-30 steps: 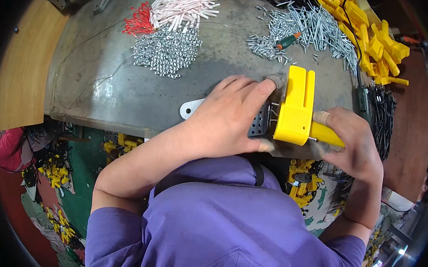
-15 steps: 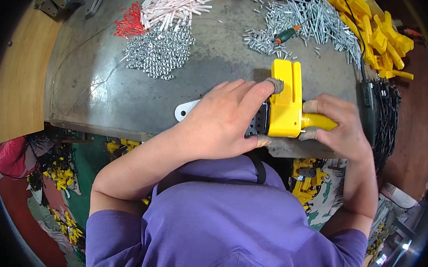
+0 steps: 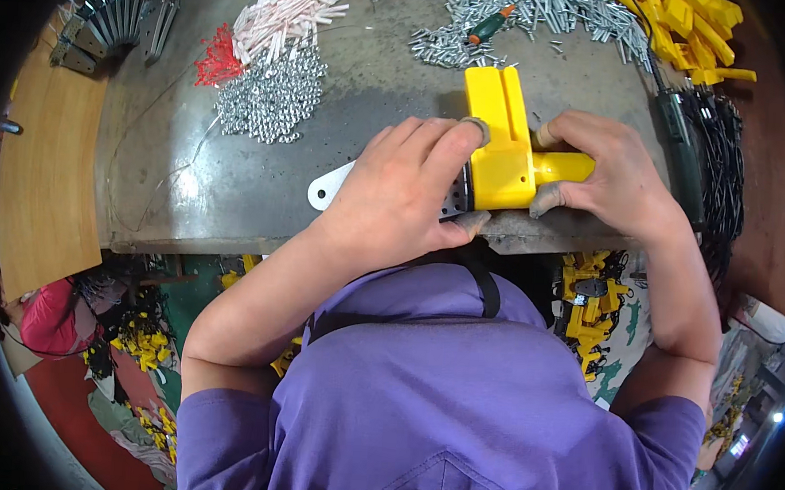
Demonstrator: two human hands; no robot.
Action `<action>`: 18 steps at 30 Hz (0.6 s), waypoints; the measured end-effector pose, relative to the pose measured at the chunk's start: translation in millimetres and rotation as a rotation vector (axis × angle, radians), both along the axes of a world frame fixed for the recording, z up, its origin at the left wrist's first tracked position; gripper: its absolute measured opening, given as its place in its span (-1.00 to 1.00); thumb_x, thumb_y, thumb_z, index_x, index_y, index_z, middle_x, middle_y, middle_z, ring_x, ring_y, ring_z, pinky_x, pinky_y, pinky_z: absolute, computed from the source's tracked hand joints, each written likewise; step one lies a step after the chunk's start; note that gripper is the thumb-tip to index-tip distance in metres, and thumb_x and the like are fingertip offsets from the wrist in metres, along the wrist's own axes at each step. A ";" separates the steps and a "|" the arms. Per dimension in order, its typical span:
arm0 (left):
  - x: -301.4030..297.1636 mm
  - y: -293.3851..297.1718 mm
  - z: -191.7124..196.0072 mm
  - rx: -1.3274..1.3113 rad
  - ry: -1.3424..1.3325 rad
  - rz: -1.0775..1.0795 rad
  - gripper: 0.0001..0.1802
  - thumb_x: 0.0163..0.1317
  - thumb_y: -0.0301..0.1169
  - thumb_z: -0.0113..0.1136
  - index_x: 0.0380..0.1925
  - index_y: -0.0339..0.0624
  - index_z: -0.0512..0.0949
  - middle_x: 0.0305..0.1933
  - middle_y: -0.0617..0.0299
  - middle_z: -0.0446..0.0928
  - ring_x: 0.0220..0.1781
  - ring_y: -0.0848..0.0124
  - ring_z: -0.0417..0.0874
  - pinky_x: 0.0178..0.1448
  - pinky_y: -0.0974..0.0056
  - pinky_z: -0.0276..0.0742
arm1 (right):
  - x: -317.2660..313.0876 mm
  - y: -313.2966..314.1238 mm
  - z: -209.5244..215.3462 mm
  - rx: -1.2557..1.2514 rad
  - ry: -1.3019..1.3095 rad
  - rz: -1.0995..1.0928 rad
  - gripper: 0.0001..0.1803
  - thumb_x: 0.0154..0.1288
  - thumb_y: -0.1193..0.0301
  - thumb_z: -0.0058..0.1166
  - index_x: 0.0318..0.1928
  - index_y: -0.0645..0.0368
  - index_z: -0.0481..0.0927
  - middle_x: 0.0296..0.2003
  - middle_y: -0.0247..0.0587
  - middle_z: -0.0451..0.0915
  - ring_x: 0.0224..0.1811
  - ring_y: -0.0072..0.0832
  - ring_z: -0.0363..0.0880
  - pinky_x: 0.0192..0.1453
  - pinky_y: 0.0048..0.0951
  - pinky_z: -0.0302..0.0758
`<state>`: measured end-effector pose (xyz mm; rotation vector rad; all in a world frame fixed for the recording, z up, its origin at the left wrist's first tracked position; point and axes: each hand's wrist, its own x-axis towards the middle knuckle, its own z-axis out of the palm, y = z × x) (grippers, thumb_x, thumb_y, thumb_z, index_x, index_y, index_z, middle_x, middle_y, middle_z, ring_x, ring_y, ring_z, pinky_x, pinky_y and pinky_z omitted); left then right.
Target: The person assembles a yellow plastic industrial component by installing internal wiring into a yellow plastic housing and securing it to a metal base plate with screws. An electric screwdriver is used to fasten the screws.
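My left hand [image 3: 400, 188] is closed over a dark perforated metal piece [image 3: 455, 199], its thumb at the near edge and fingertips against the yellow plastic housing [image 3: 503, 175]. A pale metal plate end with a round hole [image 3: 322, 194] sticks out left from under this hand. The housing has a long groove on its far part and a small hole near its right edge. My right hand [image 3: 623, 173] curls around the housing's short yellow handle [image 3: 563, 168], index finger on its far side, thumb on its near side. Worn coverings show on several fingertips.
Nuts [image 3: 271, 97], white sleeves [image 3: 289, 9] and red thin pieces [image 3: 216, 56] are heaped at far left. Loose screws [image 3: 547, 13] lie at far right with a screwdriver [image 3: 491, 26]. Yellow parts [image 3: 688, 30] and black cords [image 3: 716, 164] sit right; metal brackets [image 3: 111, 22] far left.
The view has shifted, and hands and housing appear higher and slightly left. A thin pin end seen by my right thumb is no longer visible. The right thumb now sits away from the housing's near corner.
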<state>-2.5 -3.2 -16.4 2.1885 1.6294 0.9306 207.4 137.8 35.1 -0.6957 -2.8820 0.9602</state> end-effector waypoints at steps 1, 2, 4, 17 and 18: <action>-0.9 -1.0 -0.5 0.018 0.004 0.006 -0.16 -0.26 -0.34 0.52 0.06 -0.21 0.28 -0.10 -0.01 0.47 -0.10 -0.01 0.52 -0.01 0.05 0.46 | 4.3 -2.2 -0.7 0.046 0.091 -0.056 -0.55 0.00 0.35 0.28 -0.08 0.24 0.51 -0.16 -0.06 0.56 -0.07 -0.13 0.55 0.03 -0.31 0.46; -1.3 -3.4 0.2 0.024 0.010 0.007 -0.16 -0.26 -0.34 0.52 0.06 -0.21 0.28 -0.10 -0.01 0.47 -0.10 -0.01 0.52 -0.01 0.05 0.46 | 9.7 -3.4 -2.6 0.091 0.182 -0.110 -0.56 0.08 0.35 0.21 -0.02 0.24 0.48 -0.09 -0.04 0.53 0.00 -0.12 0.51 0.10 -0.30 0.43; 0.9 -10.3 2.7 0.005 -0.039 0.050 -0.19 -0.26 -0.36 0.52 0.03 -0.20 0.28 -0.12 -0.01 0.47 -0.12 0.00 0.53 -0.04 0.06 0.47 | 54.6 14.1 -6.4 0.166 0.218 -0.454 -0.54 0.19 0.33 0.12 0.09 0.24 0.44 0.02 -0.04 0.50 0.11 -0.18 0.48 0.22 -0.31 0.37; 2.4 -21.0 3.9 0.008 -0.055 0.045 -0.12 -0.30 -0.35 0.55 0.05 -0.29 0.26 -0.16 -0.07 0.47 -0.14 -0.05 0.55 -0.07 0.07 0.48 | 133.4 3.2 -16.6 -0.923 1.188 -0.619 -0.42 0.38 0.31 -0.06 0.31 0.33 0.19 0.13 0.05 0.39 0.16 -0.15 0.40 0.43 -0.10 0.10; 2.5 -21.4 4.0 -0.007 -0.028 0.064 -0.12 -0.30 -0.34 0.55 0.06 -0.30 0.25 -0.15 -0.08 0.47 -0.13 -0.04 0.55 -0.06 0.07 0.49 | 105.7 -9.1 -4.6 -1.069 1.339 -0.465 -0.42 0.34 0.34 -0.04 0.28 0.36 0.22 0.10 0.09 0.39 0.11 -0.09 0.43 0.49 0.01 -0.01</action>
